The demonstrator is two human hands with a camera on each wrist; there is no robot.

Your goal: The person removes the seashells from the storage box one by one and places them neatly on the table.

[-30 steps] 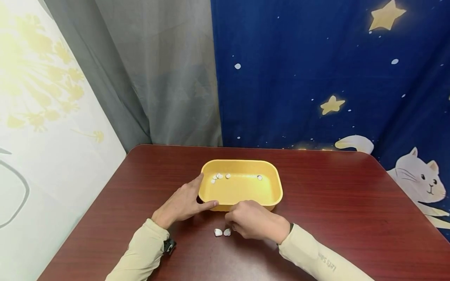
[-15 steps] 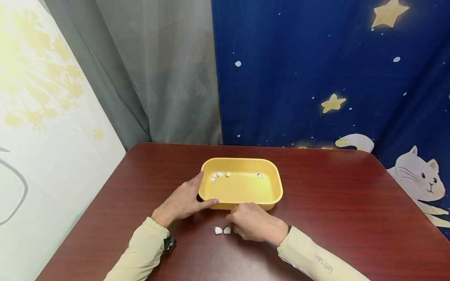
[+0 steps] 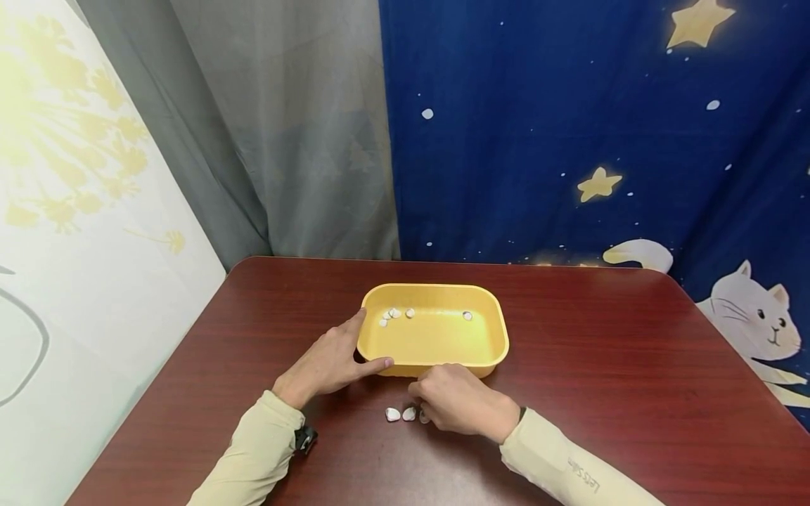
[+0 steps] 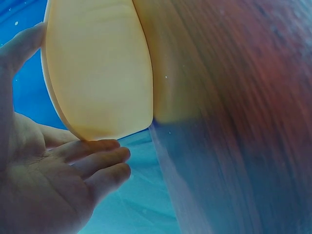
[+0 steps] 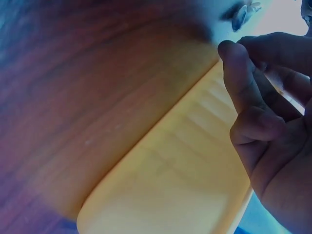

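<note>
My left hand [image 3: 325, 362] rests at the left side of a yellow tub [image 3: 436, 369], fingers extended along the side and thumb at the front rim. The left wrist view shows those fingers [image 4: 105, 161] lying loosely against it. In front of the tub, my right hand [image 3: 458, 399] bends its fingers down and pinches a small white pebble [image 3: 425, 417], mostly hidden below them. Left of it lie two more white pebbles [image 3: 401, 414] in a row. The right wrist view has thumb and fingertips [image 5: 228, 48] together, with dark-looking pebbles [image 5: 239, 19] just beyond.
Inside the tub lie several small white pieces [image 3: 394, 313], mostly at the left, with one piece [image 3: 467, 316] at the right. The dark red table [image 3: 588, 337] has a grey curtain [image 3: 316, 140] and a blue starry curtain [image 3: 506, 140] behind it.
More of the third pebble shows below my right fingers, in line with the other two. The right hand has barely shifted, and the left hand keeps its place on the tub.
</note>
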